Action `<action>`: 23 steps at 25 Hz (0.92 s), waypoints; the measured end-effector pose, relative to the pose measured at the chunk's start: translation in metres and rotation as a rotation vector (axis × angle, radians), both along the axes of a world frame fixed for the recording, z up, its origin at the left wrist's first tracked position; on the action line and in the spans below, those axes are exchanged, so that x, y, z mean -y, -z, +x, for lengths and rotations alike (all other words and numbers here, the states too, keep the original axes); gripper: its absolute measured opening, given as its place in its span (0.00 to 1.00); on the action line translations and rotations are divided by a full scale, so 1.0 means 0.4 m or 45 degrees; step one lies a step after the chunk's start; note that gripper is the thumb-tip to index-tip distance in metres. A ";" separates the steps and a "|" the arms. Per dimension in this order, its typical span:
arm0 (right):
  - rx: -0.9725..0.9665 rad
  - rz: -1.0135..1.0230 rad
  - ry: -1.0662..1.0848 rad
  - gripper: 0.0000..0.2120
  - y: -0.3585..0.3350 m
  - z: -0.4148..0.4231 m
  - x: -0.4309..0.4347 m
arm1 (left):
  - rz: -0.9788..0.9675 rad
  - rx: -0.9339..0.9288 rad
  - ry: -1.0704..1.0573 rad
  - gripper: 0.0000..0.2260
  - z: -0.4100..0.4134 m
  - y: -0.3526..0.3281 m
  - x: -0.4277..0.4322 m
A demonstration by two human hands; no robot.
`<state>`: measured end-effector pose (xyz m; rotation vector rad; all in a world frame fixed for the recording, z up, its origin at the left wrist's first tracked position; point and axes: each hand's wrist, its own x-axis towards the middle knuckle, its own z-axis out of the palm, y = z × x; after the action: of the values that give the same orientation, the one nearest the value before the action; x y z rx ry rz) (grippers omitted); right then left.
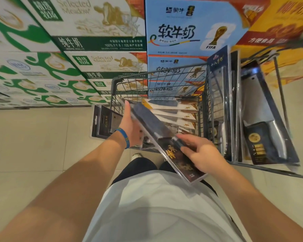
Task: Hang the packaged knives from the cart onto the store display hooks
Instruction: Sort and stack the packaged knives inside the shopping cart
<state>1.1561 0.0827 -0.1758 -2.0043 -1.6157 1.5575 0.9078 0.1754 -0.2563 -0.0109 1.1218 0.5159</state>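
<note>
A long clear packaged knife [154, 126] with a dark blade and gold lettering slants over the near end of the wire cart [129, 77]. My right hand [199, 152] grips its lower end. My left hand [129, 126], with a blue wristband, lies against its upper edge with one digit straight. That hand also holds two dark packaged knives [103, 123], which stick out to the left; its other fingers are hidden. In the cart lie several light-coloured knife packs [175, 110]. Tall dark packs [219, 81] and a packaged cleaver [266, 123] stand at its right. No display hooks are in view.
Stacked milk cartons, green and white [68, 63] and blue [187, 28], form a wall right behind the cart. Yellow and red boxes [278, 37] are at the upper right. The floor is beige tile [33, 145]. My white shirt and dark shorts fill the bottom.
</note>
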 end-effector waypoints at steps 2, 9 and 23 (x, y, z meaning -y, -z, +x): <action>0.105 0.109 -0.077 0.20 0.008 -0.014 -0.010 | -0.038 0.053 -0.121 0.51 -0.005 -0.002 0.003; -0.184 -0.048 0.088 0.23 0.089 -0.042 -0.073 | 0.144 -0.235 -0.247 0.14 -0.025 -0.044 0.005; -0.133 -0.570 0.328 0.28 0.239 -0.209 -0.274 | -0.036 -0.304 -0.224 0.27 0.057 -0.102 0.032</action>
<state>1.0723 0.1924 -0.2715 -2.1784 -0.9837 2.0068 0.9307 0.1628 -0.2157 -0.0751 1.3691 0.6710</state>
